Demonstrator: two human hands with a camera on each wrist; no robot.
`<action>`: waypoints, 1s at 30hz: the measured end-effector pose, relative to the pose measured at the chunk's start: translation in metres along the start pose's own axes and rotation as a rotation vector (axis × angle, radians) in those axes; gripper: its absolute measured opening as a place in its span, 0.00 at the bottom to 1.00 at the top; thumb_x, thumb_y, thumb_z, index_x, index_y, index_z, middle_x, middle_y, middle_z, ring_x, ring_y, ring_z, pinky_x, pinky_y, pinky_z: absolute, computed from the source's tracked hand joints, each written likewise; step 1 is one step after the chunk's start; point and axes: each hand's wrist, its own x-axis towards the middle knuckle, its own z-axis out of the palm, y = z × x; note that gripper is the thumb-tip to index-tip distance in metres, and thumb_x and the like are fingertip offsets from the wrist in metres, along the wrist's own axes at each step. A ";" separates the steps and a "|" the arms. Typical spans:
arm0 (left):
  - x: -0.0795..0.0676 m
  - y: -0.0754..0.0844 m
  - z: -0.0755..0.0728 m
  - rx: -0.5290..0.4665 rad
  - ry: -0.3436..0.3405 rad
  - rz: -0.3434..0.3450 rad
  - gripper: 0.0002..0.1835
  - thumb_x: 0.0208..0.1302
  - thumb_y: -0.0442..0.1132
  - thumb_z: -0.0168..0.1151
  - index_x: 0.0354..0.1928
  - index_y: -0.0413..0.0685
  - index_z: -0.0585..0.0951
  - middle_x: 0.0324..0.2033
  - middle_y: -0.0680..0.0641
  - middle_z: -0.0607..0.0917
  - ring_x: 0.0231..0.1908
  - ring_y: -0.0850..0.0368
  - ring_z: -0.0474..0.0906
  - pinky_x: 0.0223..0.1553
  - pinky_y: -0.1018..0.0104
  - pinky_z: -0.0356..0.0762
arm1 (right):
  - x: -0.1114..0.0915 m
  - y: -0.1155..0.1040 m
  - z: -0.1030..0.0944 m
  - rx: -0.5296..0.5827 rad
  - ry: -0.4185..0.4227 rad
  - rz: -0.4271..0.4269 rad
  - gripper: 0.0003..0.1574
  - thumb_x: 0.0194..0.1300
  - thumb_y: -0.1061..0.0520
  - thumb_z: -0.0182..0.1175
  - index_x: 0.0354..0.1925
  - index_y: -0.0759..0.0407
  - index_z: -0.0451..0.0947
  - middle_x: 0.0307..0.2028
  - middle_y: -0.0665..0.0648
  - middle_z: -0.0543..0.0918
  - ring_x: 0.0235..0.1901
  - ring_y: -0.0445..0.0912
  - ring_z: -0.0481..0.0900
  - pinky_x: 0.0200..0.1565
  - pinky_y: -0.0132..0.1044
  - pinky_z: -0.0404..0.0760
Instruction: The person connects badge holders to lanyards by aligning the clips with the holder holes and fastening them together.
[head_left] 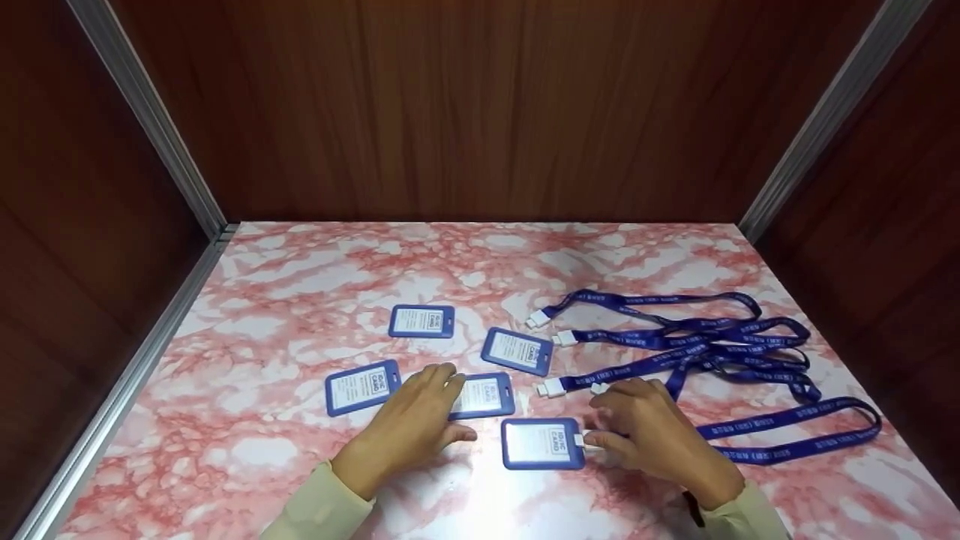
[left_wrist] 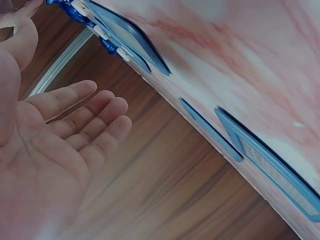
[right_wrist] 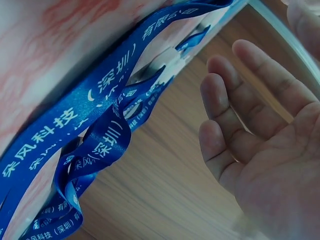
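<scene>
My left hand (head_left: 414, 420), fingers loosely extended, hovers over a blue-framed badge holder (head_left: 484, 395) and hides its left end. Its palm shows bare in the left wrist view. My right hand (head_left: 646, 429) is beside the front badge holder (head_left: 541, 444), whose slot meets a white clip (head_left: 591, 440); the thumb lies over that clip. Thumb and fingers stand apart, and the other fingers look relaxed in the right wrist view. Behind this hand runs a blue lanyard (head_left: 787, 452), partly hidden by it. Another white clip (head_left: 600, 388) peeks out above the fingertips.
More badge holders lie flat: one at the back (head_left: 421, 321), one near the centre (head_left: 517, 351), one at the left (head_left: 362, 387). Several blue lanyards (head_left: 690, 328) with white clips overlap at the right. Brown wood-grain panels (head_left: 480, 112) enclose the marbled table (head_left: 300, 277).
</scene>
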 end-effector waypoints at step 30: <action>-0.006 -0.024 0.001 -0.074 -0.007 -0.027 0.46 0.62 0.60 0.71 0.72 0.35 0.69 0.68 0.33 0.72 0.70 0.36 0.66 0.72 0.41 0.62 | -0.001 0.007 -0.009 -0.007 0.034 0.131 0.33 0.54 0.43 0.79 0.55 0.56 0.85 0.49 0.54 0.87 0.53 0.54 0.81 0.57 0.59 0.72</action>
